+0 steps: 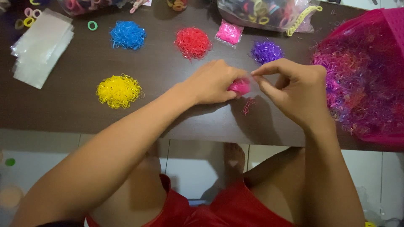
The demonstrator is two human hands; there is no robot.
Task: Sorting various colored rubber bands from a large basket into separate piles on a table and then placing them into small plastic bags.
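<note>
Head view showed me the dark table [84, 105], a pink basket [378, 33] of mixed bands at its right edge, then, near the front edge, my left hand [212, 82] closed around a pink bundle of bands [240, 87] while my right hand [296, 90] pinched narrowly at its top.

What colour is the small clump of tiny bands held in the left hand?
Pink: the clump sits in the left hand, seen best in the head view.
</note>
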